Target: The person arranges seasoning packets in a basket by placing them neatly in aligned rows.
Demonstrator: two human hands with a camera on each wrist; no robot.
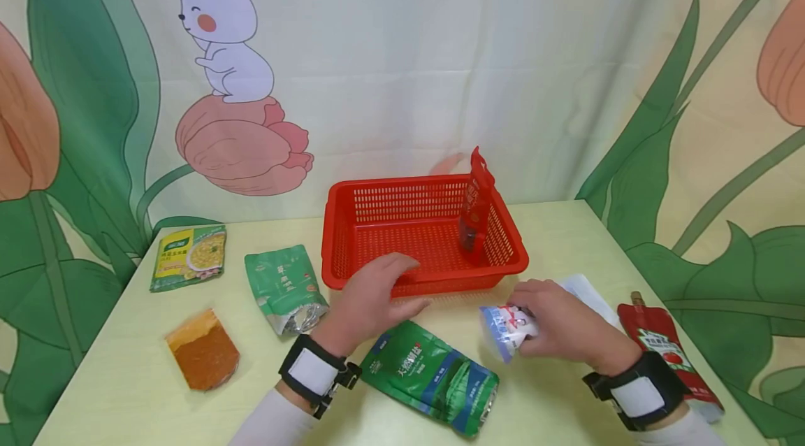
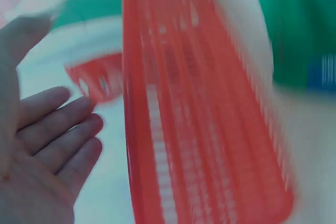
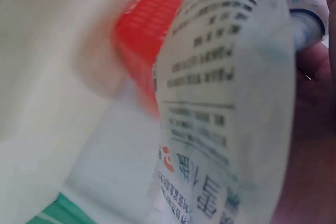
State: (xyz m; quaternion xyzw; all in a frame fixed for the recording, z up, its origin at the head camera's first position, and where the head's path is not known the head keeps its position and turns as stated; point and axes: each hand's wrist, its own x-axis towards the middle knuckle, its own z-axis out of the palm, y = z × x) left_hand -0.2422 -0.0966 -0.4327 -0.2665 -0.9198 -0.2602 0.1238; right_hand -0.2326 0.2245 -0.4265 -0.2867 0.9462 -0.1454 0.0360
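Note:
In the head view, the right hand (image 1: pixel 566 324) grips a small white and blue packet (image 1: pixel 505 327) in front of the red basket's right part. The same packet (image 3: pixel 210 93) fills the middle of the right wrist view, with printed text on it. The left hand (image 1: pixel 371 299), fingers extended and holding nothing, is over the front edge of the red basket (image 1: pixel 418 283). In the left wrist view the left hand (image 2: pixel 52 135) appears beside the blurred basket (image 2: pixel 199 119). A red packet (image 1: pixel 474 212) stands upright inside the basket at its right end.
A green pouch (image 1: pixel 434 379) lies in front of the basket. Leftward are another green pouch (image 1: pixel 286 285), a yellow-green packet (image 1: pixel 190 257) and a brown-red packet (image 1: pixel 204 351). At the right are a red spouted pouch (image 1: pixel 669 351) and a white item (image 1: pixel 590 298) partly behind the right hand.

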